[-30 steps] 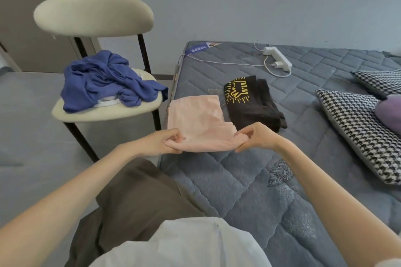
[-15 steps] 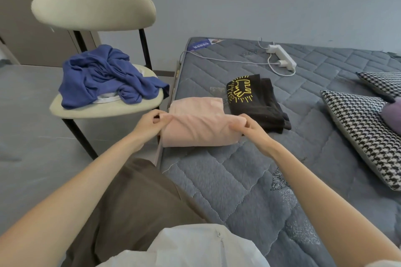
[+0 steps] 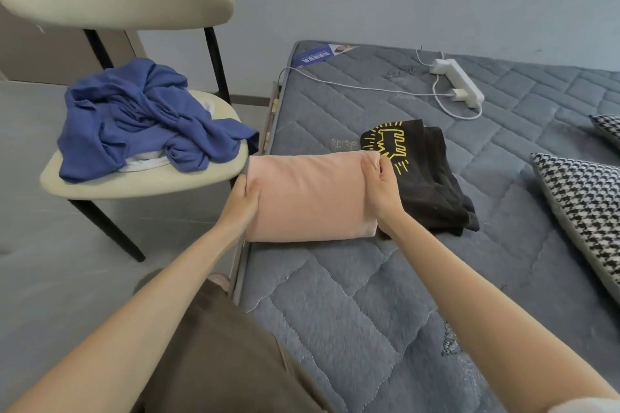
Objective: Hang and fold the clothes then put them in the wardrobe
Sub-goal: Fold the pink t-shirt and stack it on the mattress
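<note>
Since the earlier frames, the pink garment (image 3: 308,194) has been folded over once more into a compact rectangle. Its left end is gripped by the left hand (image 3: 242,203), and its upper right corner is grasped by the curled fingers of the right hand (image 3: 382,188). The bundle is laid on the quilted grey mattress (image 3: 352,295), with its left end at the mattress edge. A folded black garment with a yellow print (image 3: 429,178) is placed just beside the right hand. To the left, a beige chair (image 3: 141,183) is set close beside the bed, and a crumpled blue garment (image 3: 141,117) is heaped on its seat. Farther off, a white power strip (image 3: 459,82) and a houndstooth pillow (image 3: 590,211) are seen on the mattress.
</note>
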